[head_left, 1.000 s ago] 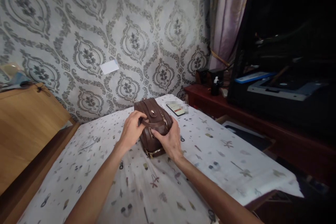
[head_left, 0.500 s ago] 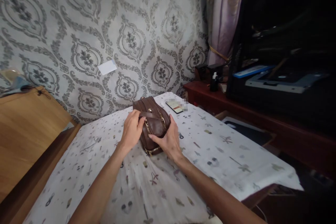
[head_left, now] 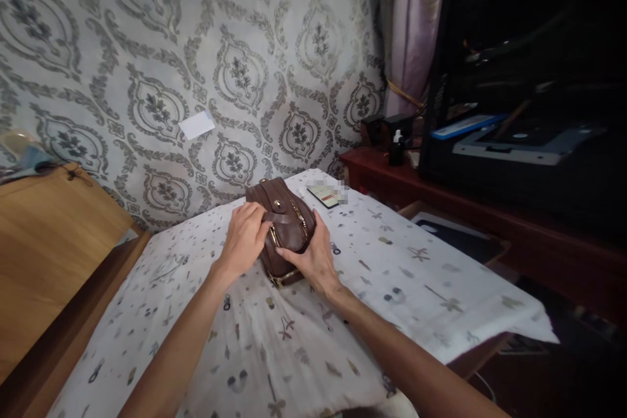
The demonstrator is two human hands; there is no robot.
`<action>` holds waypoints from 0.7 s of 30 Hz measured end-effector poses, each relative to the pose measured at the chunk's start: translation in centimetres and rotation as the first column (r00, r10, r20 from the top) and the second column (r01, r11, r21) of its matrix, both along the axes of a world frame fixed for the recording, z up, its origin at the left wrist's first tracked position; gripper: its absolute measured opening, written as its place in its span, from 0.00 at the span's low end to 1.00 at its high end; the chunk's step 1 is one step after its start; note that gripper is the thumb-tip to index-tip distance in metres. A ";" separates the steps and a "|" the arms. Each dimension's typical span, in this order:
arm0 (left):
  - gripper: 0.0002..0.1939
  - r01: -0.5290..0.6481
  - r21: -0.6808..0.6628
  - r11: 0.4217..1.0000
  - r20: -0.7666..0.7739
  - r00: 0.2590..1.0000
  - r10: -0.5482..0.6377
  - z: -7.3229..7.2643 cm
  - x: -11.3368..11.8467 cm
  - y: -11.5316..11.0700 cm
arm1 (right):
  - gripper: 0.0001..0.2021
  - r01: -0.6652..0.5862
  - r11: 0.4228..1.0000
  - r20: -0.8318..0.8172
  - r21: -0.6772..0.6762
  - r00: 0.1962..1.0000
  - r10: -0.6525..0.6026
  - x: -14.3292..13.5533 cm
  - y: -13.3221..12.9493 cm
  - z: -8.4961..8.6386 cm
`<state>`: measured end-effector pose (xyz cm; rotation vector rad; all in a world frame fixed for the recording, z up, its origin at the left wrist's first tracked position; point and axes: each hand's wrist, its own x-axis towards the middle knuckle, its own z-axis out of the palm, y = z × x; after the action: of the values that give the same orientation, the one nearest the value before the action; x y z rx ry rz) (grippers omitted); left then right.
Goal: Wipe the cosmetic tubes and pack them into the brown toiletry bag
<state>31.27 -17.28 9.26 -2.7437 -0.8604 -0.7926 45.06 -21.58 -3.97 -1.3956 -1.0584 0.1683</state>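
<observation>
A small brown leather bag with brass zips stands on a table under a white patterned cloth. My left hand grips its left side, fingertips on the strap across the top. Against the bag's right and front side presses my right hand, thumb up along the leather. Both forearms reach in from the bottom of the view.
A phone lies on the cloth just behind the bag. A wooden headboard stands at the left. At the right are a dark red shelf with small bottles and a black unit. Patterned wallpaper and a curtain are behind.
My left fingers have slid along the strap at the bag's top and the right hand has shifted slightly on its side. The bag stays in place; the view has drifted a little.
</observation>
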 end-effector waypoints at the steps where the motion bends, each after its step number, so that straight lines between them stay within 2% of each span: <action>1: 0.06 0.012 0.000 1.000 -0.009 1.000 -0.012 0.1 0.0 0.0 | 0.58 -0.006 1.000 -0.004 -0.005 1.000 0.006 0.0 0.0 0.0; 6: 0.05 0.059 -0.013 0.998 -0.053 0.997 -0.060 0.3 -0.2 0.0 | 0.58 -0.019 1.000 0.001 -0.012 1.000 0.019 0.2 -0.2 0.2; 15: 0.06 0.118 -0.127 0.985 -0.092 0.987 -0.131 0.7 -0.6 -0.1 | 0.58 -0.059 0.998 -0.016 -0.023 0.998 0.059 0.3 -0.4 0.3; 21: 0.06 0.158 -0.161 0.974 -0.003 0.987 -0.160 0.5 -0.7 0.2 | 0.54 -0.054 0.998 -0.066 -0.010 0.996 0.053 0.0 -0.3 0.7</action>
<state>30.61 -17.07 9.75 -2.9870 -0.7379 -0.7581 45.08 -21.91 -3.28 -1.3642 -1.0423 0.2587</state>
